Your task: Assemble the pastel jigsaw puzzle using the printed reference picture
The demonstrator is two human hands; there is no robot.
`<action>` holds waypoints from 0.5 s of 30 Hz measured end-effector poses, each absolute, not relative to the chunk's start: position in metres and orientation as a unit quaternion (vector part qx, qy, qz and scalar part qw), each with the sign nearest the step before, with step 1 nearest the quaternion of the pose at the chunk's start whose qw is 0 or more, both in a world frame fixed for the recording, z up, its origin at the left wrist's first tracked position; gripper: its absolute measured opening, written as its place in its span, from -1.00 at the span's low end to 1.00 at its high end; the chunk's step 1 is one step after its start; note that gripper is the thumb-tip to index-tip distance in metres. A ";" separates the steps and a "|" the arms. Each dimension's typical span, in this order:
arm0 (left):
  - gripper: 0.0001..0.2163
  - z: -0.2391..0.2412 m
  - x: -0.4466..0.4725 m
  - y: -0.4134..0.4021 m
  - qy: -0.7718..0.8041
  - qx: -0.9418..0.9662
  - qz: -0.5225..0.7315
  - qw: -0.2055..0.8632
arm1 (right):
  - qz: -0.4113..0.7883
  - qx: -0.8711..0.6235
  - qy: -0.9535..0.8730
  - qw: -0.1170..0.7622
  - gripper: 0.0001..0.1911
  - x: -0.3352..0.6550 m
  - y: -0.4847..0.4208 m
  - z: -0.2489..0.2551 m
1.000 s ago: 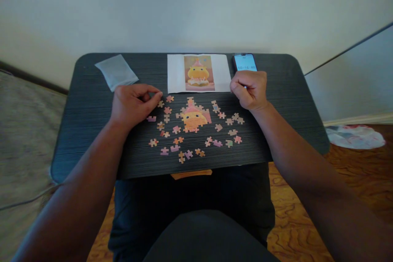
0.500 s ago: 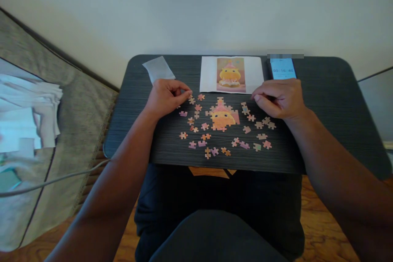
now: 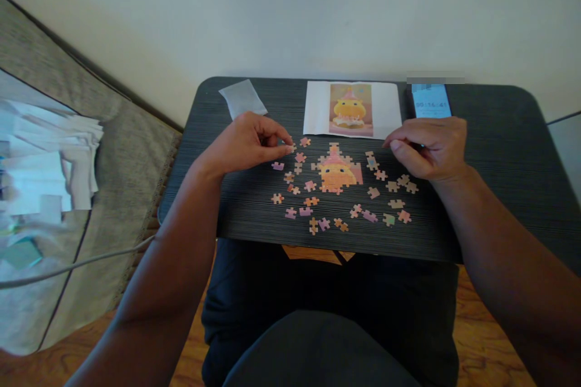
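A partly joined puzzle (image 3: 336, 172) of a yellow figure with a pink hat lies mid-table. Several loose pieces (image 3: 370, 216) are scattered around it. My left hand (image 3: 245, 144) rests left of the puzzle. Its thumb and fingers are pinched on a puzzle piece (image 3: 292, 147) at the table surface. My right hand (image 3: 431, 148) lies right of the puzzle with its fingers curled and thumb against the forefinger. What it holds, if anything, is hidden. A printed reference picture (image 3: 351, 109) lies behind the puzzle.
A phone (image 3: 431, 101) with a lit screen sits at the back right of the dark table (image 3: 499, 151). A clear plastic bag (image 3: 242, 98) lies at the back left. Grey fabric and a cable (image 3: 77, 263) are to the left, with wood floor below.
The view has swung left, so the table sits further right. My right hand has come down from a raised fist to rest low beside the loose pieces. My left hand keeps its pinch.
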State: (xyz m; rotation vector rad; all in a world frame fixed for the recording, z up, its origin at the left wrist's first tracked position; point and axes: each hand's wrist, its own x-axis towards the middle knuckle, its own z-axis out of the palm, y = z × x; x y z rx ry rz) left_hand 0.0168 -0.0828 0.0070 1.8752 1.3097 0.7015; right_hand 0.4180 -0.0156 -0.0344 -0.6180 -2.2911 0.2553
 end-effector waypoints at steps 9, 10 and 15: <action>-0.84 0.029 0.015 -0.109 0.483 0.760 0.132 0.414 | 0.124 -0.227 -0.890 0.375 -0.84 0.412 -0.019 -0.036; -0.84 0.030 0.020 -0.112 0.481 0.774 0.125 0.391 | 0.124 -0.233 -0.889 0.373 -0.82 0.412 -0.019 -0.036; -0.84 0.018 0.053 -0.137 0.490 0.819 0.161 0.253 | 0.121 -0.251 -0.887 0.367 -0.74 0.411 -0.021 -0.035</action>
